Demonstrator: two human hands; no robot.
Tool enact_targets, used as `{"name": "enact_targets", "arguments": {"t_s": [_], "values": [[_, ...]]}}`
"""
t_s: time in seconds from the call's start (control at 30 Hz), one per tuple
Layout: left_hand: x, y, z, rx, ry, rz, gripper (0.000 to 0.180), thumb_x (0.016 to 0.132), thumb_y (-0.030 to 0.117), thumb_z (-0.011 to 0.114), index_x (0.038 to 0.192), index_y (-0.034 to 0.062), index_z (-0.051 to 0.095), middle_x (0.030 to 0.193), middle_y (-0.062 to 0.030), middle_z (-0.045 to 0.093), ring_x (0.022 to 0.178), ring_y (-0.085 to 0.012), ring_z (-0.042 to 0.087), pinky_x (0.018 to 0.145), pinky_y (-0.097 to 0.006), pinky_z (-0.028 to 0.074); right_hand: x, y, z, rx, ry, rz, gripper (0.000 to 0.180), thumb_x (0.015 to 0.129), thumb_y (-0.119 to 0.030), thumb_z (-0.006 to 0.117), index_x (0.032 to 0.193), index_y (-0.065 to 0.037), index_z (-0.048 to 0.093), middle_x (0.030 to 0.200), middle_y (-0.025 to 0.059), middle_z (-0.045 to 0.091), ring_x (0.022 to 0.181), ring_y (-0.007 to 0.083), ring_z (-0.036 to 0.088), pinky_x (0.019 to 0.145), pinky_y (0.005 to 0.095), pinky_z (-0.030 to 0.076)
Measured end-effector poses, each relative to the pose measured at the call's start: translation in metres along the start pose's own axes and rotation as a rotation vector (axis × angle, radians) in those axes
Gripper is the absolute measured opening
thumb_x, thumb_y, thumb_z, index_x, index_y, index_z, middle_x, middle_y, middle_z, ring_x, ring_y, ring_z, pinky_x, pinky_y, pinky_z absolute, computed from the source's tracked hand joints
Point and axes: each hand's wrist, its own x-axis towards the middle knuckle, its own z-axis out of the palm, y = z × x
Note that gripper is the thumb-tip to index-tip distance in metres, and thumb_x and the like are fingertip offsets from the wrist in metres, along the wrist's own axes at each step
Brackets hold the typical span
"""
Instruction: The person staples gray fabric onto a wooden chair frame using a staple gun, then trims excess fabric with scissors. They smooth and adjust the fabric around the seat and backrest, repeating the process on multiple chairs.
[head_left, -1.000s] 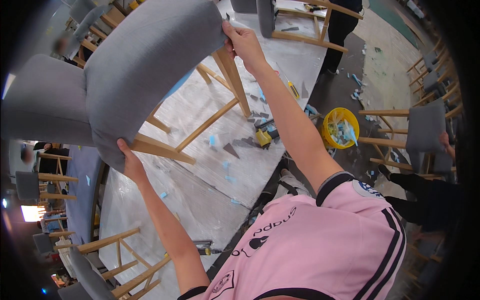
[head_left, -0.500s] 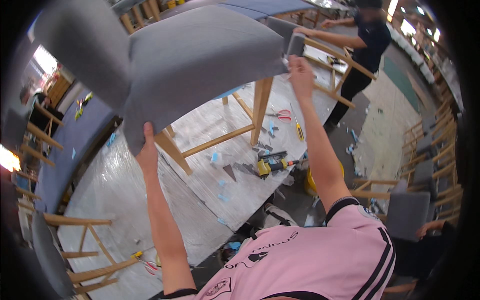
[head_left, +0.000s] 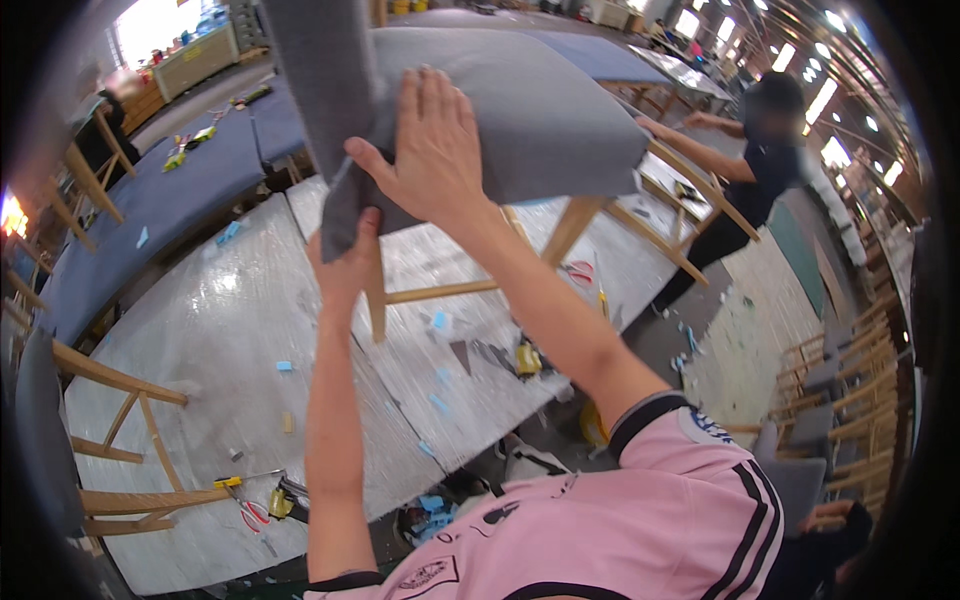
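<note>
A grey upholstered chair [head_left: 540,115] with pale wooden legs stands upright on a work table [head_left: 215,320] covered in clear plastic film. Its backrest [head_left: 315,90] rises at the left, cut off by the top of the picture. My left hand [head_left: 343,262] is closed on a loose flap of grey fabric [head_left: 342,215] hanging at the seat's rear corner, thumb in front. Flat on the seat beside the backrest lies my right hand [head_left: 435,150], fingers stretched out and thumb spread toward the flap. It holds nothing.
A yellow staple gun [head_left: 528,358], partly behind my right forearm, lies among grey and blue scraps. Red-handled pliers [head_left: 253,516] lie near another chair [head_left: 130,380] at the left. A co-worker [head_left: 770,165] handles a chair at the right; several chairs [head_left: 840,400] line the far right.
My right hand has left the seat's front corner and moved left onto the seat by the backrest. My left hand still grips the rear corner's fabric. The view has shifted.
</note>
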Motion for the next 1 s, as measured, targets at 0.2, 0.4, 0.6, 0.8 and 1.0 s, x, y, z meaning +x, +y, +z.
{"name": "enact_targets", "arguments": {"t_s": [0.2, 0.4, 0.6, 0.8, 1.0], "values": [[0.008, -0.006, -0.006, 0.062, 0.024, 0.068, 0.045, 0.092, 0.04, 0.08, 0.095, -0.0046, 0.073, 0.079, -0.0105, 0.074, 0.078, -0.0168, 0.069, 0.074, -0.033, 0.052, 0.019, 0.211, -0.079, -0.135, 0.188, -0.371, 0.049, 0.1, -0.035, 0.056, 0.14, -0.007, 0.055, 0.145, 0.0161, 0.054, 0.139, 0.0365, 0.046, 0.119, 0.0522, 0.032], [0.007, 0.008, 0.008, 0.051, -0.012, 0.002, 0.05, 0.095, 0.037, 0.077, 0.118, -0.0072, 0.069, 0.113, -0.0166, 0.075, 0.105, -0.0237, 0.07, 0.093, -0.036, 0.051, -0.056, 0.14, -0.007, -0.234, 0.274, 0.229, 0.043, 0.097, -0.035, 0.062, 0.131, -0.008, 0.064, 0.142, 0.0138, 0.057, 0.145, 0.0383, 0.038, 0.119, 0.064, 0.022], [0.009, -0.007, -0.015, 0.11, -0.006, 0.029, 0.057, 0.097, 0.035, 0.074, 0.129, -0.0097, 0.063, 0.129, -0.019, 0.07, 0.12, -0.0294, 0.065, 0.104, -0.036, 0.046, -0.068, 0.127, -0.064, 0.164, 0.113, -0.068, 0.061, 0.098, -0.035, 0.064, 0.15, -0.008, 0.049, 0.164, 0.0202, 0.034, 0.154, 0.0415, 0.024, 0.126, 0.0566, 0.017], [0.005, -0.008, 0.017, 0.085, -0.004, -0.027, 0.07, 0.099, 0.036, 0.072, 0.146, -0.0084, 0.047, 0.15, -0.0186, 0.054, 0.137, -0.0281, 0.051, 0.116, -0.034, 0.035, -0.052, 0.212, -0.029, -0.264, 0.511, 0.453, 0.055, 0.097, -0.032, 0.064, 0.145, -0.008, 0.054, 0.157, 0.0128, 0.045, 0.148, 0.0405, 0.036, 0.123, 0.0609, 0.018], [0.016, -0.009, -0.005, 0.164, -0.084, 0.151, 0.072, 0.101, 0.036, 0.068, 0.15, -0.0088, 0.041, 0.154, -0.0157, 0.05, 0.14, -0.0245, 0.048, 0.117, -0.034, 0.033, -0.121, 0.102, -0.056, 0.715, 0.52, 0.45, 0.05, 0.096, -0.035, 0.07, 0.135, -0.006, 0.059, 0.149, 0.0159, 0.048, 0.134, 0.0315, 0.052, 0.113, 0.05, 0.041]]}}
